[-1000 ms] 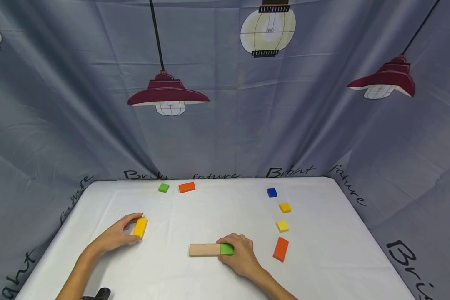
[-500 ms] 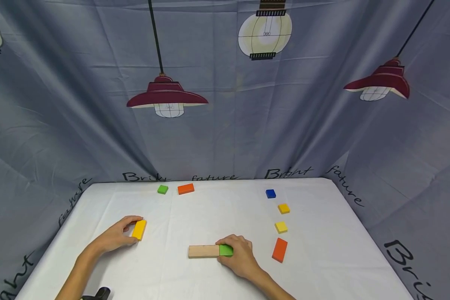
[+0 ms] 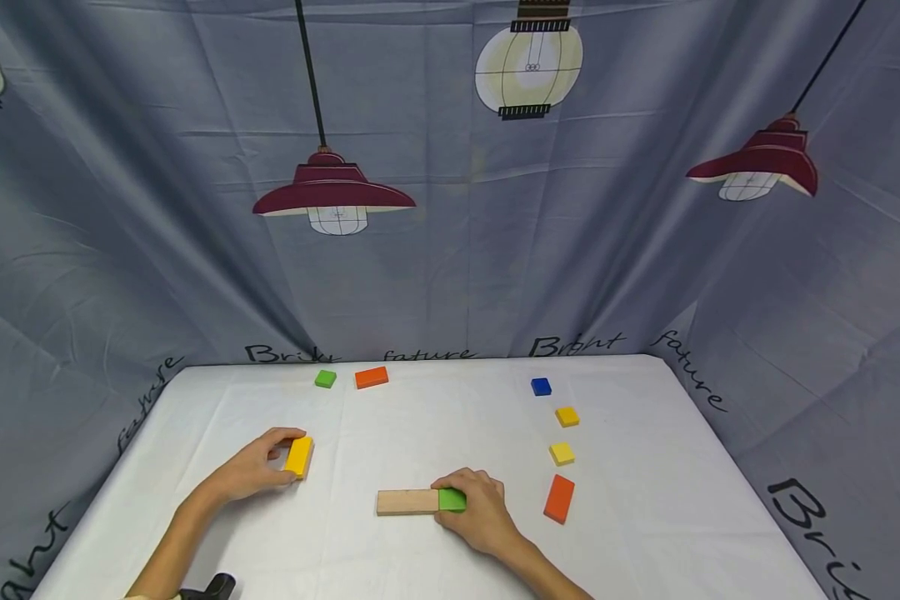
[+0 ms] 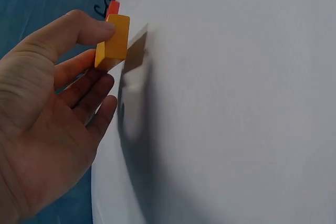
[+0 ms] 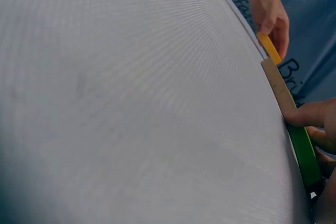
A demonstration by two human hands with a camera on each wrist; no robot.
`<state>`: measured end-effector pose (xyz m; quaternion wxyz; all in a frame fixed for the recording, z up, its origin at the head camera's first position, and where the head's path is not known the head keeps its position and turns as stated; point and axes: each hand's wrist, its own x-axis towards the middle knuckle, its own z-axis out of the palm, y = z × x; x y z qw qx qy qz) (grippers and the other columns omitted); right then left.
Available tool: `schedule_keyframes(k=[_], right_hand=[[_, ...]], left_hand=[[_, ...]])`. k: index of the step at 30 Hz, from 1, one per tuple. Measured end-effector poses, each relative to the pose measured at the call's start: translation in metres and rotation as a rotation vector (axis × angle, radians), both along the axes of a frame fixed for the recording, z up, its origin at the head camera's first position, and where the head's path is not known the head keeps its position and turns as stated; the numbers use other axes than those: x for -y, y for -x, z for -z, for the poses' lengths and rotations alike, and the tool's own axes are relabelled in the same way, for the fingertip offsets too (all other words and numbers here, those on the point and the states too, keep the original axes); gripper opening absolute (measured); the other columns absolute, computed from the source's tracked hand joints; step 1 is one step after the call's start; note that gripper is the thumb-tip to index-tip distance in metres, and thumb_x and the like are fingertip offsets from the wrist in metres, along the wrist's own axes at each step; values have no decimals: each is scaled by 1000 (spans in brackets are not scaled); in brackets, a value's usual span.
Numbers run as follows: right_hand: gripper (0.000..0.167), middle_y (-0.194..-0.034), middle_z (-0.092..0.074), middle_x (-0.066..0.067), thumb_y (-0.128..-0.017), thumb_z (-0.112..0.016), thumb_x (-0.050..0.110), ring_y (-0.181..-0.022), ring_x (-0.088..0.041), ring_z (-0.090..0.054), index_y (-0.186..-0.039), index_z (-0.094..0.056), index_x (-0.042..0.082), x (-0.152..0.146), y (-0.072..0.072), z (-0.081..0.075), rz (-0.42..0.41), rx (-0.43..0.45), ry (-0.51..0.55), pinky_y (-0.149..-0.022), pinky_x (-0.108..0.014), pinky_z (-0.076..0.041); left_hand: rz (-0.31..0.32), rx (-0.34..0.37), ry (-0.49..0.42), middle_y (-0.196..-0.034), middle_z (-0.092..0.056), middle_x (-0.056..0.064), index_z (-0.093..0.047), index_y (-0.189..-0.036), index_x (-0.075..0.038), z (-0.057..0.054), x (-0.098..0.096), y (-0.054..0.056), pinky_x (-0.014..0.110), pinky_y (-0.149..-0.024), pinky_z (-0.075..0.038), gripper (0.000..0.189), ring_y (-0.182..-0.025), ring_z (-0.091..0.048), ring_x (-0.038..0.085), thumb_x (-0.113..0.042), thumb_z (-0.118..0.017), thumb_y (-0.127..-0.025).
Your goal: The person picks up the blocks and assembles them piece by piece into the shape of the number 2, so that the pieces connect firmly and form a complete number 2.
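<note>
My left hand point(image 3: 253, 469) pinches a yellow rectangular block point(image 3: 298, 457) between thumb and fingers at the left of the table. In the left wrist view the yellow block point(image 4: 116, 38) casts a shadow apart from it on the cloth, so it is held above the surface. Right of centre, my right hand point(image 3: 482, 511) grips a green block point(image 3: 452, 499), its thumb and fingers on opposite long sides and its right part hidden under the palm. End to end with it lies a plain wooden block point(image 3: 407, 502); the right wrist view shows the thumb close to where this wooden block point(image 5: 278, 85) meets the green one.
A small green block point(image 3: 326, 379) and an orange block point(image 3: 371, 377) lie at the back left. Down the right side are a blue block point(image 3: 541, 387), two small yellow blocks point(image 3: 567, 417) and an orange-red block point(image 3: 558, 499). A grey printed curtain point(image 3: 435, 283) borders the white table point(image 3: 645, 517).
Over the last half second my left hand has moved a little to the right, carrying the yellow block. My right hand and the green and wooden blocks stay where they were.
</note>
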<state>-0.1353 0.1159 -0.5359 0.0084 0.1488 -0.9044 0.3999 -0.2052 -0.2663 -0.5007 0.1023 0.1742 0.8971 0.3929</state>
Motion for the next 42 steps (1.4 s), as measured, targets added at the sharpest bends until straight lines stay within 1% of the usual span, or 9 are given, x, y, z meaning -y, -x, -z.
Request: schedule_keyframes(k=[4,7,10,16,22,24,29,35,42], right_hand=[[33,-105,-66,10,-76,-86,19,-97,-14,-52,-107,-75,23,0,0,0,0,5,1,-87,-45,-32],[33,-105,-65,10,-76,-86,19,-98,-14,-52,-107,-75,23,0,0,0,1,4,1,-87,-46,-32],[33,-105,-65,11,-76,-86,20,-98,-14,-52,-107,-75,23,0,1,1,2,3,0,-87,-46,-32],[33,-105,-66,10,-76,-86,20,-96,-13,-52,-107,-75,23,0,1,1,-1,-1,-2,-87,-46,-32],[32,-105,-66,10,-76,-86,20,-96,-13,-52,-106,-75,23,0,1,1,2,3,-18,-86,-46,-32],[32,-105,-66,10,-76,-86,20,-97,-14,-52,-106,-75,23,0,1,0,1,8,-26,-86,-46,-32],[32,-106,-66,9,-77,-86,20,-97,-15,-52,-107,-75,23,0,1,-1,-2,18,-34,-84,-46,-32],[32,-106,-66,9,-77,-86,21,-97,-14,-52,-107,-75,23,0,1,0,-4,11,-32,-84,-46,-32],[31,-107,-66,9,-77,-86,20,-97,-14,-52,-107,-75,23,-1,1,1,-7,8,-23,-85,-45,-32]], left_hand=[[47,12,-13,-139,-50,19,-51,-137,4,-4,-19,3,56,-105,-40,66,-123,-49,37,-12,-78,-79],[97,19,-26,-140,-48,20,-51,-137,4,-6,-34,6,55,-106,-39,65,-125,-48,38,-11,-77,-80],[140,15,-17,-140,-48,19,-52,-137,2,-7,-48,9,55,-105,-40,64,-125,-48,39,-11,-77,-80],[222,3,-1,-139,-51,13,-53,-138,-2,-8,-76,16,53,-105,-41,62,-125,-50,34,-14,-76,-81],[272,32,-13,-137,-53,8,-55,-137,-5,-6,-102,20,54,-106,-39,61,-124,-50,30,-15,-77,-81],[295,33,-17,-137,-54,8,-55,-137,-5,-6,-109,21,55,-106,-39,61,-124,-51,30,-16,-78,-81],[345,19,-17,-136,-55,7,-56,-136,-5,-2,-124,25,54,-107,-38,61,-123,-51,28,-18,-79,-81],[368,35,-10,-135,-56,6,-58,-135,-7,5,-135,28,51,-108,-37,61,-123,-51,26,-17,-80,-80],[378,45,11,-134,-58,4,-61,-133,-10,5,-145,29,50,-108,-38,58,-121,-51,25,-16,-82,-79]])
